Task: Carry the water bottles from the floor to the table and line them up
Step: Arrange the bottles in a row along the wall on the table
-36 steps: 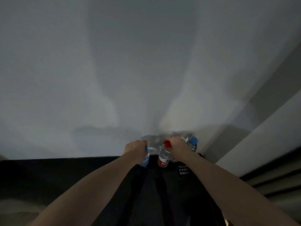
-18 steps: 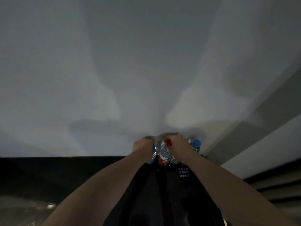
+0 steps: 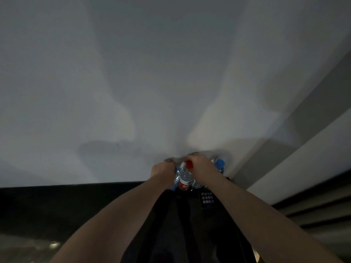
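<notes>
Near: dark clothing (image 3: 190,224) with a small printed label (image 3: 208,199), forearms reaching out over it.

Mid: left hand (image 3: 163,168), fingers curled round a blue-labelled bottle (image 3: 175,179); grip closed, taken near the neck, likely so that several bottles travel at once. Right hand (image 3: 201,168), grip closed over the neck of a red-capped bottle (image 3: 185,177); a third, clear bottle (image 3: 196,184) hangs beneath the same hand, though how it is held cannot be told. Blue-capped bottle (image 3: 220,165) just right of the right hand; whether held or standing is unclear.

Far: pale tabletop (image 3: 133,92), its dark near edge level with the bottles. Bottles clustered, touching; not yet lined up.
</notes>
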Tool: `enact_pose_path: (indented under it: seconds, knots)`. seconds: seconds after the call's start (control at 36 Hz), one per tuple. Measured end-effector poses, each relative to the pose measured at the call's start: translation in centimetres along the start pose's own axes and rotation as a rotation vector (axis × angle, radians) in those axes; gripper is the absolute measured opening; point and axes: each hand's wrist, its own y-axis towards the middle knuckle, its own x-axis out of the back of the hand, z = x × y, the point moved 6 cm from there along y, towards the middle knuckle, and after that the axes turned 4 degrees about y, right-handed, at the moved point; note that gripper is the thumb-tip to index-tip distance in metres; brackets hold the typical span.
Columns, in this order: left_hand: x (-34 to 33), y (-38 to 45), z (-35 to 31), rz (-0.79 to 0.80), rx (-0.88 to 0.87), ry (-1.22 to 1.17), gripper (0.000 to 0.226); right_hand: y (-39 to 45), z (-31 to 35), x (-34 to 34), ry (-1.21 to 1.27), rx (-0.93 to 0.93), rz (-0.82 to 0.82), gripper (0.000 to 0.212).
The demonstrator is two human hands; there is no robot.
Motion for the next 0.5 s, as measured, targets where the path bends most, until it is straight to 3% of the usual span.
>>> enact_pose_path:
  seconds: [0.19, 0.31, 0.5]
  knots:
    - [1.4, -4.3, -0.2, 0.043, -0.02, -0.048, 0.059, -3.4, 0.7, 0.8, 0.147, -0.01, -0.135, 0.036]
    - [2.3, -10.6, 0.2, 0.018, -0.073, -0.256, 0.037, -9.0, 1.6, 0.4, 0.332, 0.039, -0.194, 0.039]
    - [-0.1, -24.3, 2.5, 0.212, -0.098, -0.507, 0.029, -21.7, 0.7, -5.2, 0.533, -0.148, 0.012, 0.04]
